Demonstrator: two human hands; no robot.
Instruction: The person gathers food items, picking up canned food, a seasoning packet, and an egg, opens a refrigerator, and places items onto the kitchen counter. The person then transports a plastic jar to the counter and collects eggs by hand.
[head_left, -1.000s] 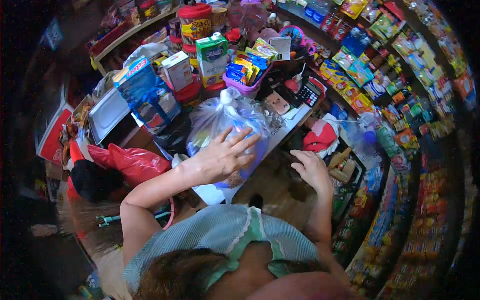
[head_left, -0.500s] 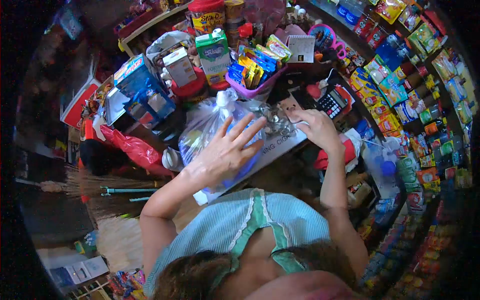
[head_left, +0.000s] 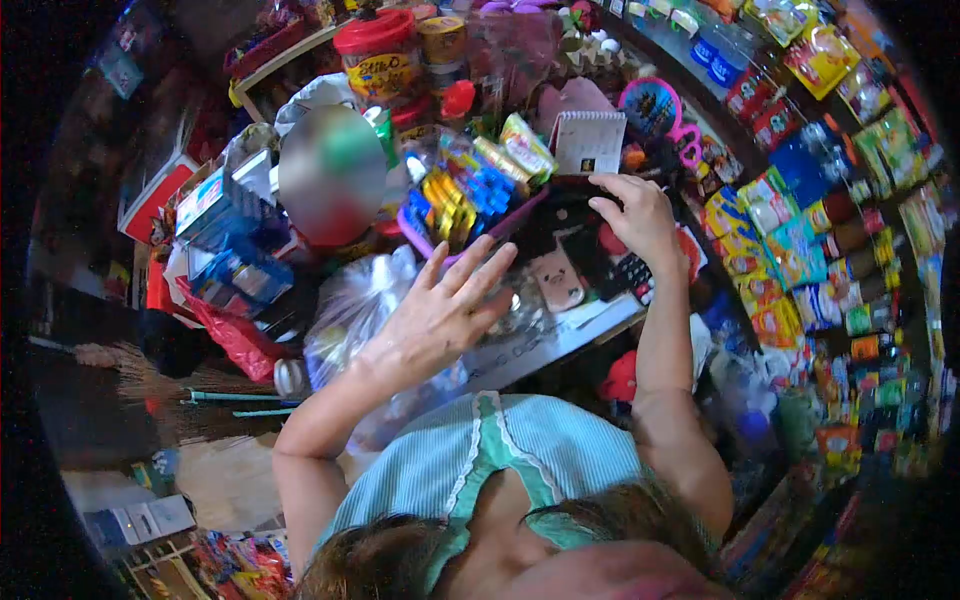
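Note:
My left hand (head_left: 440, 312) is spread, fingers apart, over the right side of a tied clear plastic bag (head_left: 345, 300) on the counter. Nothing shows in its grasp. My right hand (head_left: 640, 218) reaches over the dark back part of the counter, thumb and fingers apart and empty, in front of a small spiral calendar (head_left: 589, 142). Below it lie a calculator (head_left: 634, 274), partly hidden by my forearm, and a phone in a pink case (head_left: 557, 279). A purple basket of sachets (head_left: 470, 200) stands between my hands, behind them.
A red-lidded tub (head_left: 378, 55) stands at the back. Blue boxes (head_left: 225, 212) and a red plastic bag (head_left: 238, 335) are at the left. Shelves of packets (head_left: 790, 250) line the right side. A broom (head_left: 170, 378) lies at lower left. A pink-handled mirror (head_left: 650, 108) is behind the calendar.
My right hand has moved from beside the counter's front edge, up and over it, to near the calendar. My left hand stays spread by the plastic bag, which now sits further left in view.

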